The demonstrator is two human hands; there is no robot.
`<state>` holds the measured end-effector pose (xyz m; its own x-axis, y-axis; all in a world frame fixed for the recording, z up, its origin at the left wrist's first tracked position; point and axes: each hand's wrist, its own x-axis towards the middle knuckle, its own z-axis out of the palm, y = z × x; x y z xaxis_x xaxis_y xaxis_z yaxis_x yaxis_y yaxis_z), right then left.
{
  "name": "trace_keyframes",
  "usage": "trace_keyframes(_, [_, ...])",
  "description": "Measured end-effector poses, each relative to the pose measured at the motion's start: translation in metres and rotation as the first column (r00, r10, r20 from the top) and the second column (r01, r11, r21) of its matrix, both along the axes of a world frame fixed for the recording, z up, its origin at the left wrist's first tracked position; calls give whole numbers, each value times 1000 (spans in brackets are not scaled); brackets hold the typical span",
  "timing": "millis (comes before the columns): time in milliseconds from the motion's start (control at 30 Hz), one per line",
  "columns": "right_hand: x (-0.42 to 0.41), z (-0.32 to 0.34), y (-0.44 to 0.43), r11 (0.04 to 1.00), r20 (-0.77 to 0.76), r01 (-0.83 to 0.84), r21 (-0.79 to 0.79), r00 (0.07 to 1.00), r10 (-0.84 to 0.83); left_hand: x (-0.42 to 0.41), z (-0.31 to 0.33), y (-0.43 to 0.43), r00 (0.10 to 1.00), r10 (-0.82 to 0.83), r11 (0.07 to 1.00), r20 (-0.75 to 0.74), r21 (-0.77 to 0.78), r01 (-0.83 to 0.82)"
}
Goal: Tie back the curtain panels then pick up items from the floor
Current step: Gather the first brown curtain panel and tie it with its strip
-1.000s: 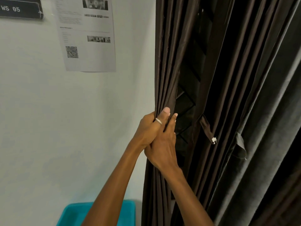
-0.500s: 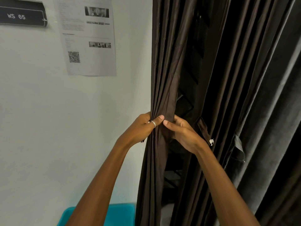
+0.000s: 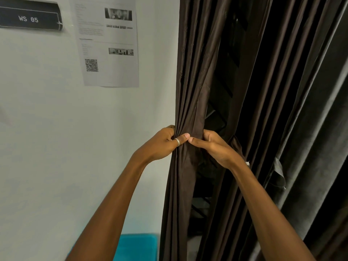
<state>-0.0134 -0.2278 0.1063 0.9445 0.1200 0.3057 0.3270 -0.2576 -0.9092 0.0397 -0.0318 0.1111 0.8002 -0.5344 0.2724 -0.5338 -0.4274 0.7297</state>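
- Compared with a second ago, the brown curtain panel (image 3: 190, 81) is drawn into a narrower bunch, because our right hand (image 3: 214, 147) has left its place on top of our left hand (image 3: 160, 144) and gone round the right side of the folds.
- That panel hangs just right of the white wall (image 3: 56, 129). A grey curtain (image 3: 310, 129) hangs further right, outside our grip.
- Low and near, a teal bin (image 3: 137, 247) shows between our forearms. We see no floor items from here, so we judge that half of the task not yet begun.
- Our left hand holds the bunch from the left, fingers curled behind the edge and the ringed digit lying across the front.
- Our right hand holds it from the right, fingers wrapped behind and its tip meeting the left hand's at the front, so together we ring the folds.
- A dark strap (image 3: 237, 146) with a small white fastener (image 3: 247, 163) hangs just behind our right wrist. We take it for the tie-back.
- To do this step well, we should keep the left hand clamped so no pleat slips. We should free only the right hand, and lead the strap round the bunch at this same height before fastening.
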Motion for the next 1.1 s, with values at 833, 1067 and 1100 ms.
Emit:
trace_keyframes(833, [2, -6, -8, 982, -14, -91, 165, 995, 94, 25, 21, 34, 969, -188, 957, -160, -250, 145])
trace_keyframes(1067, [6, -6, -5, 978, -20, -115, 172, 993, 120, 33, 13, 30, 990, -138, 987, 19, -81, 139])
trace_keyframes(1100, [7, -6, -5, 978, -21, -115, 172, 993, 120, 34, 15, 29, 992, -110, 988, 61, -99, 116])
